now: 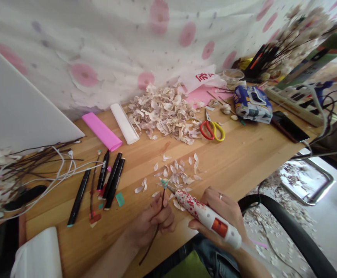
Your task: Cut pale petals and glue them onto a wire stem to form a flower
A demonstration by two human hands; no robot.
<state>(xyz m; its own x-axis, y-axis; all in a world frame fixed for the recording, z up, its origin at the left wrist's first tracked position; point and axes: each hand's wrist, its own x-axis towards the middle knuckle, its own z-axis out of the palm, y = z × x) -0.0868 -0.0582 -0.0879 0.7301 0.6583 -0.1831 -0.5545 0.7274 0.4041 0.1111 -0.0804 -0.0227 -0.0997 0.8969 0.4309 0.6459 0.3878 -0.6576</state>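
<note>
My left hand (156, 219) pinches a thin brown stem (153, 241) with a small teal tip (164, 183) at its top. In my right hand (224, 210) lies a white glue gun (207, 218) with red specks and an orange-red window. Its metal nozzle points at the teal tip and is very close to it; whether they touch I cannot tell. Just beyond both hands, loose pale petals (176, 170) are scattered over the wooden table (229, 162). A second stem (92, 189) with a teal tip lies to the left, beside black markers (114, 181).
A big heap of petals (165, 110) lies at the back, near scissors (211, 129) with red and yellow handles. Pink (102, 131) and white paper rolls (124, 122) lie left of it. A wipes pack (252, 103), a phone (290, 126) and a power strip (294, 102) stand right. White cables (60, 173) cross the left side.
</note>
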